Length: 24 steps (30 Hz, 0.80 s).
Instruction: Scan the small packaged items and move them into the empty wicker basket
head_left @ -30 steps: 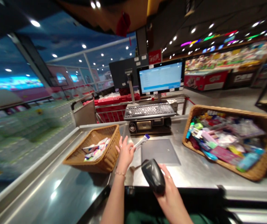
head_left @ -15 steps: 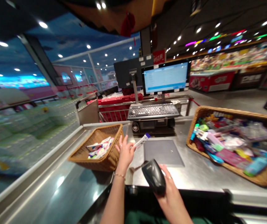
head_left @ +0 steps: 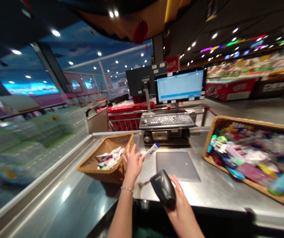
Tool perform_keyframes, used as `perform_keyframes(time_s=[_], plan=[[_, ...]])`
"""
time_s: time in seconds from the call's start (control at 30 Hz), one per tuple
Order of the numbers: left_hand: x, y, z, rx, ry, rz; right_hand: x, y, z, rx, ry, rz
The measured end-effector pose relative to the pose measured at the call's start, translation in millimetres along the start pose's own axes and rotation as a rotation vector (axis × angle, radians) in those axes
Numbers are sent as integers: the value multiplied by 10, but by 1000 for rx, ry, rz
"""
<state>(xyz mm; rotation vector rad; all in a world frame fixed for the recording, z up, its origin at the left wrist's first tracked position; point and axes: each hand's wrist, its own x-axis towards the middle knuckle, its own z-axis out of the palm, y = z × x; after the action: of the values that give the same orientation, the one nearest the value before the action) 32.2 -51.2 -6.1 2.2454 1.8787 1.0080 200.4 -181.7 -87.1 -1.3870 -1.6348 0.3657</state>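
My left hand [head_left: 133, 162] pinches a slim white packet with a blue end [head_left: 152, 150] between thumb and forefinger, its other fingers spread. That hand is beside the right rim of the smaller wicker basket [head_left: 119, 170], in which several white and coloured small packets [head_left: 111, 158] lie. My right hand [head_left: 179, 201] is wrapped round a black handheld barcode scanner [head_left: 164, 188], held over the counter's near edge with its head tilted up and left toward the packet. The print on the packet is too blurred to read.
A larger wicker basket [head_left: 243, 178] of mixed small goods stands on the right. A grey flat pad [head_left: 178, 165] lies on the metal counter [head_left: 213, 185]. Behind it are a keyboard [head_left: 166, 121], a lit monitor [head_left: 180, 86] and a metal cart with red contents [head_left: 124, 112].
The camera view has turned slightly left, so the surroundings sit a little further right. Both hands keep nearly the same pose, still gripping the packet and the scanner.
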Motion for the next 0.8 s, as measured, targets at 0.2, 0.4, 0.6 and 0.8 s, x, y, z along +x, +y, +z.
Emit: perform_keyframes(time_s=[0.2, 0.4, 0.6, 0.8], plan=[[5, -21, -78, 8, 1, -10, 14, -38, 41, 5, -15, -11], [6, -52, -113, -9, -1, -38, 49, -92, 55, 10, -38, -23], [5, -69, -177, -9, 15, -32, 85, -149, 70, 16, -72, -5], [18, -106, -250, 8, 37, -30, 101, -192, 118, 36, -56, -28]])
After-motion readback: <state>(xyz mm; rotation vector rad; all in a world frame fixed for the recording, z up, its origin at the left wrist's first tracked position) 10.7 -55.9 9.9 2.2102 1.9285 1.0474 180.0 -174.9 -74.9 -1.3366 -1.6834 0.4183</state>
